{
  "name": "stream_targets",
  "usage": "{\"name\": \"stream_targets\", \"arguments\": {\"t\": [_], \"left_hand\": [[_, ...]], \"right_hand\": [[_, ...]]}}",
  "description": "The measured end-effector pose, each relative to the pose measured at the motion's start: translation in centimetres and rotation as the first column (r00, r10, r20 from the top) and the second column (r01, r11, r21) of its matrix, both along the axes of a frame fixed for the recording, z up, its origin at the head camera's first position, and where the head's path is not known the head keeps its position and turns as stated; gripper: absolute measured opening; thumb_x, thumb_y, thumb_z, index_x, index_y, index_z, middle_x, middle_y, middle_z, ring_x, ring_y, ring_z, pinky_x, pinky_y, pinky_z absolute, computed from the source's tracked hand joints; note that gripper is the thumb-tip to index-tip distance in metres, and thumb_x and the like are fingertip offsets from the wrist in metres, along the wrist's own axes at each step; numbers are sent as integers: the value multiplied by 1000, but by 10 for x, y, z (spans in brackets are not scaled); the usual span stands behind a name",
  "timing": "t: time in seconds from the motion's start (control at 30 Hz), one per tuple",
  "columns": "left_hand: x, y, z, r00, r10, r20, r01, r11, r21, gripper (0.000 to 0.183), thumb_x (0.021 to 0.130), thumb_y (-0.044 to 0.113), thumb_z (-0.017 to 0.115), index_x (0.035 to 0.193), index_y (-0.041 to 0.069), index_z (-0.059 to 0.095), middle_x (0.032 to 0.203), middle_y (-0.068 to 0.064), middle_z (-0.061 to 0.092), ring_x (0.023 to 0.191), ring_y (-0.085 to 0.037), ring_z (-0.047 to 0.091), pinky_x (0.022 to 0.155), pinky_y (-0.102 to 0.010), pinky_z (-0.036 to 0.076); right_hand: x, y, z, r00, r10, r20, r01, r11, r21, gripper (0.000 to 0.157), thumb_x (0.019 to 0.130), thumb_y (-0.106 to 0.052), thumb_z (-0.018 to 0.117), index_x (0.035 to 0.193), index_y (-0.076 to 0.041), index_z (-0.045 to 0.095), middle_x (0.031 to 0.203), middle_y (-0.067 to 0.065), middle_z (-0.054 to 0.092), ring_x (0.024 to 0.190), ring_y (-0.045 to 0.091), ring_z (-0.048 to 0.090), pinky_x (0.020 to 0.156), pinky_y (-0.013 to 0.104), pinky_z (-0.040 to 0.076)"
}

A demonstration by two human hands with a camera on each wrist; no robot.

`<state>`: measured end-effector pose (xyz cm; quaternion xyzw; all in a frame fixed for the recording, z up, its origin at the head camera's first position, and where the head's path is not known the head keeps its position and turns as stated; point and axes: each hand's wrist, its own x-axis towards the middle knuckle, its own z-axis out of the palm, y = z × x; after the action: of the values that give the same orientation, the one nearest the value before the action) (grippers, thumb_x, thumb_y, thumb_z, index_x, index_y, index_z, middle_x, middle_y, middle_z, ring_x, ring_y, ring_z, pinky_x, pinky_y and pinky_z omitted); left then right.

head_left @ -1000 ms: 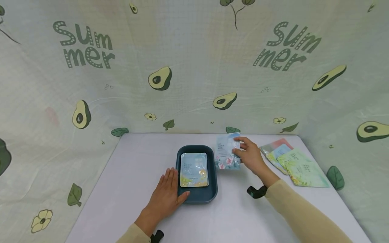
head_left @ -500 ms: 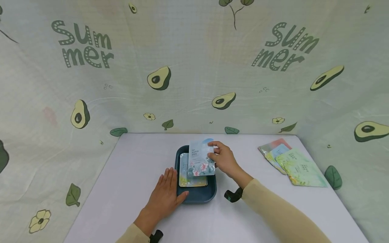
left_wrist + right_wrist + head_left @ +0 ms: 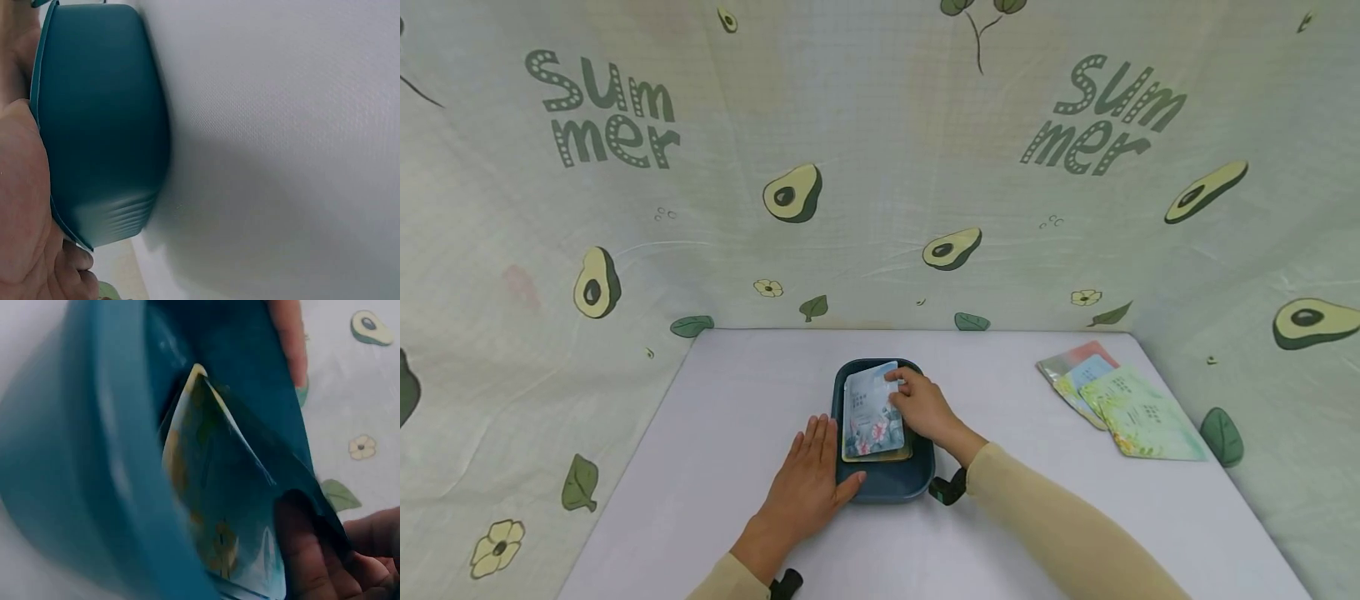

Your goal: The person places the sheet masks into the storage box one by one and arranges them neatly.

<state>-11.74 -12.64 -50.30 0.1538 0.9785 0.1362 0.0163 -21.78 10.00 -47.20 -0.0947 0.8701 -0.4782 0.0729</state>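
Note:
A dark blue tray stands on the white table, and its side wall fills part of the left wrist view. My left hand lies along its left rim with straight fingers, the thumb over the near left corner. Between thumb and fingers, my right hand pinches the right edge of a light blue sheet mask packet with pink flowers, tilted inside the tray. Beneath it lies another packet with a yellow lower edge, its printed face visible in the right wrist view.
At the table's right lie several overlapping packets: a green one in front, a blue and yellow one and a red and grey one behind. A cloth backdrop printed with avocados rises behind the table.
My right hand has carried the flowered packet leftward from beside the tray, then down over the packet inside it. The left hand keeps its place on the rim.

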Motion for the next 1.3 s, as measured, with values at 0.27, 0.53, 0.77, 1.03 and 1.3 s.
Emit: {"name": "stream_targets", "arguments": {"t": [0.27, 0.53, 0.77, 1.03, 1.3], "left_hand": [[0, -1, -2, 1000, -1, -5, 1, 1000, 9, 94, 105, 64, 51, 164, -6, 27, 172, -26, 25, 162, -41, 19, 129, -59, 25], [-2, 0, -2, 1000, 0, 13, 0, 1000, 6, 95, 105, 64, 51, 164, -6, 25, 172, -25, 24, 162, -40, 18, 129, -58, 24], [-1, 2, -2, 1000, 13, 23, -13, 1000, 8, 95, 105, 63, 52, 164, -6, 26, 172, -25, 24, 162, -40, 18, 129, -58, 23], [-1, 4, -6, 999, 27, 36, -27, 1000, 12, 96, 104, 65, 50, 165, -5, 24, 173, -23, 22, 163, -39, 17, 129, -58, 23], [-3, 5, -8, 998, 35, 45, -36, 999, 27, 96, 104, 64, 53, 165, -4, 24, 174, -22, 22, 163, -39, 16, 130, -58, 22]], "right_hand": [[-2, -1, -1, 997, 50, -67, -37, 983, 181, 34, 106, -12, 64, 139, -12, 65, 116, 18, 74, 54, 12, 63, 49, 27, 55], [-1, 2, 1, 994, 13, -113, 17, 967, 256, 42, 102, -16, 71, 142, -5, 61, 112, 17, 77, 63, 16, 71, 59, 32, 60], [1, 19, 11, 961, -53, -273, 139, 942, 306, 36, 105, -24, 68, 135, -4, 67, 109, 12, 79, 79, 19, 72, 68, 36, 60], [-2, 99, -5, 926, -125, -356, 269, 881, 390, 52, 108, -30, 61, 143, 8, 57, 139, 29, 64, 129, 46, 62, 109, 59, 51], [10, 217, -36, 927, -213, -310, 361, 737, 572, 81, 110, -38, 54, 151, 26, 26, 155, 51, 26, 146, 65, 25, 121, 74, 21]]}}
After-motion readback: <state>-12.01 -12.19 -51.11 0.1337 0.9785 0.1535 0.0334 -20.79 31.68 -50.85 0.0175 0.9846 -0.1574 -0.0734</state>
